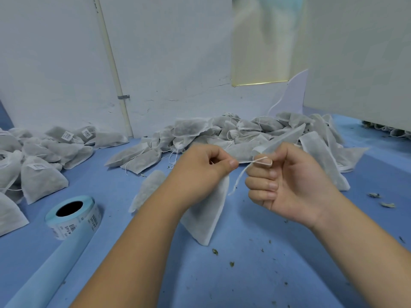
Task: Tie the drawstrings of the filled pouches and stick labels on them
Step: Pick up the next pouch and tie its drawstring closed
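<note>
Now both hands are up over the blue table (244,281), close together but not touching. The left hand (206,172) is curled, and its thumb and first finger pinch the top of a white pouch (206,218). The pouch hangs down under that hand, with its bottom corner low at the table. A thin white drawstring (246,162) runs from the left thumb across to the right hand (289,183). There it is looped around the bent first finger, and the other right fingers are curled in. A loose end of the string dangles between the two hands. Just behind the hands lies a big heap of filled pouches (244,132). Far out to the left of the left hand sits a pile of labelled pouches (44,156). A roll of labels (73,216) lies left of the left arm. Little dried leaf bits (215,251) dot the table near the right arm.
</note>
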